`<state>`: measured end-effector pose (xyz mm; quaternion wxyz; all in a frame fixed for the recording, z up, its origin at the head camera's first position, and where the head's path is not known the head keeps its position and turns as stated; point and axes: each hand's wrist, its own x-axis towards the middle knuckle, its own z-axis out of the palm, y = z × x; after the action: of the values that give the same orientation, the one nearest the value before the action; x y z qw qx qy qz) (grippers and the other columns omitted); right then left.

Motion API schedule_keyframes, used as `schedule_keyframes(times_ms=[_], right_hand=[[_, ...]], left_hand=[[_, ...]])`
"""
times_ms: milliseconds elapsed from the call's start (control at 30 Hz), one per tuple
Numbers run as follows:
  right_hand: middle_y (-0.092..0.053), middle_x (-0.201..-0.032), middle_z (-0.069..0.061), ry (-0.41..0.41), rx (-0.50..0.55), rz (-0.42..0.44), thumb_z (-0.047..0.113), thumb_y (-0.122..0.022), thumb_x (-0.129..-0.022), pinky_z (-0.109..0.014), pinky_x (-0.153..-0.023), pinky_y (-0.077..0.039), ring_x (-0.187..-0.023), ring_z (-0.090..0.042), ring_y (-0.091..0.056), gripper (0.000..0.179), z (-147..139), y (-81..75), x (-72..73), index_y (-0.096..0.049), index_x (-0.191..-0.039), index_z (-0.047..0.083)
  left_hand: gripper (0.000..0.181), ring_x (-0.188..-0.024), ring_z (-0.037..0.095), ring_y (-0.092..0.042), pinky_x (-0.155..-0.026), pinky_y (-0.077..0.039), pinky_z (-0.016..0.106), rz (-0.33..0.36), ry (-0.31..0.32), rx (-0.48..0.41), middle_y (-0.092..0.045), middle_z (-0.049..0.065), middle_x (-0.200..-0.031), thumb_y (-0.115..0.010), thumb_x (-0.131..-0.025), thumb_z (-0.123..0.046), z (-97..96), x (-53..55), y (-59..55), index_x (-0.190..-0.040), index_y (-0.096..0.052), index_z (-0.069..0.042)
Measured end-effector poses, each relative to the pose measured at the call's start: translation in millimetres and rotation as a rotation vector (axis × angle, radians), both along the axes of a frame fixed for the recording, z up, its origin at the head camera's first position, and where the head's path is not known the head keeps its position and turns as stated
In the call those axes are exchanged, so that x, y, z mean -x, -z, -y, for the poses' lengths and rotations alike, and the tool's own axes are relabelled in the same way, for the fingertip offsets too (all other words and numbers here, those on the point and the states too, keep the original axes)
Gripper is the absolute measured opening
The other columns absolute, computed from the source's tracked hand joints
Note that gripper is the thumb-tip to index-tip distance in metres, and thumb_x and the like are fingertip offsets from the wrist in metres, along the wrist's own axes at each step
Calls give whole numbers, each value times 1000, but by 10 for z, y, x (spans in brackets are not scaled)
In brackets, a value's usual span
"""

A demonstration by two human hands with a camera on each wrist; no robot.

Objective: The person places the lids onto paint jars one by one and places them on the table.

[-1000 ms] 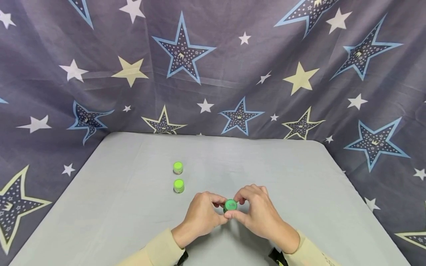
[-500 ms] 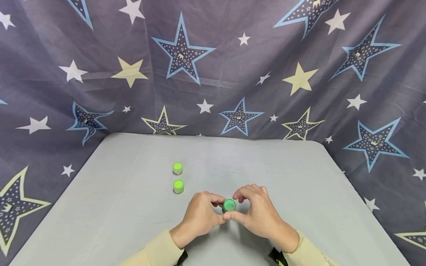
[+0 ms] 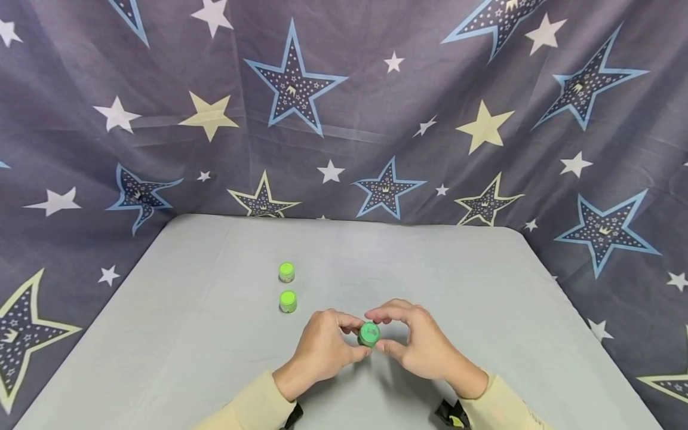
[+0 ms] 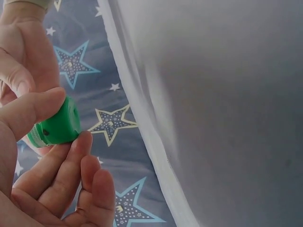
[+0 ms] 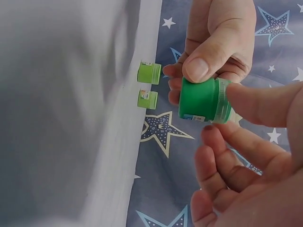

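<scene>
A small green jar (image 3: 368, 334) with a clear ridged lid (image 5: 221, 101) is held between the hands above the table. My left hand (image 3: 326, 343) pinches the body of the jar, its thumb on one side and fingertips on the other, as the left wrist view shows. The right hand (image 3: 421, 343) has its thumb and index fingertip at opposite edges of the lid, the other fingers loosely bent below. In the right wrist view a label shows on the jar's side. Two lime-green jars, a nearer one (image 3: 288, 301) and a farther one (image 3: 286, 272), stand upright to the left.
A pale grey cloth covers the table (image 3: 430, 263). Behind it and at both sides hangs a dark curtain (image 3: 344, 119) printed with stars. Black straps show at both wrists, by the cream sleeves.
The right hand's fingers have spread and shifted around the lid, with its thumb slid toward the jar's right side. The left hand keeps its hold. Both lime-green jars stay put.
</scene>
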<state>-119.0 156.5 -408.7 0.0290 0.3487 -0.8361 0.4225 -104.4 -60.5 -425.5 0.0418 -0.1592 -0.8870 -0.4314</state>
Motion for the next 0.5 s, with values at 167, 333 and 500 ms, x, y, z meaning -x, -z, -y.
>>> schedule_keyframes(times_ms=[167,333,500], right_hand=[[-70,-111,14,-5,-4,-2,1,-86,-80,-41,-90,-49,-100,-13,-63,43,6,3,8,-75,-118,19],[-70,-108,17,26,-25,-2,6,-87,-81,-41,-89,-43,-99,-13,-63,39,17,-10,-5,-75,-115,22],[-68,-102,17,52,-35,-7,11,-89,-80,-40,-87,-41,-96,-18,-63,37,21,-7,-15,-75,-111,24]], left_hand=[[27,-83,8,-63,-70,-49,26,8,3,-5,-73,-14,-86,-96,-69,-19,0,4,-4,-93,-84,-20],[27,-83,8,-63,-69,-49,26,8,7,-14,-73,-14,-86,-96,-68,-19,-1,4,-1,-93,-84,-20],[27,-83,8,-63,-69,-49,26,3,10,-21,-73,-16,-85,-96,-68,-19,-1,7,4,-93,-84,-23]])
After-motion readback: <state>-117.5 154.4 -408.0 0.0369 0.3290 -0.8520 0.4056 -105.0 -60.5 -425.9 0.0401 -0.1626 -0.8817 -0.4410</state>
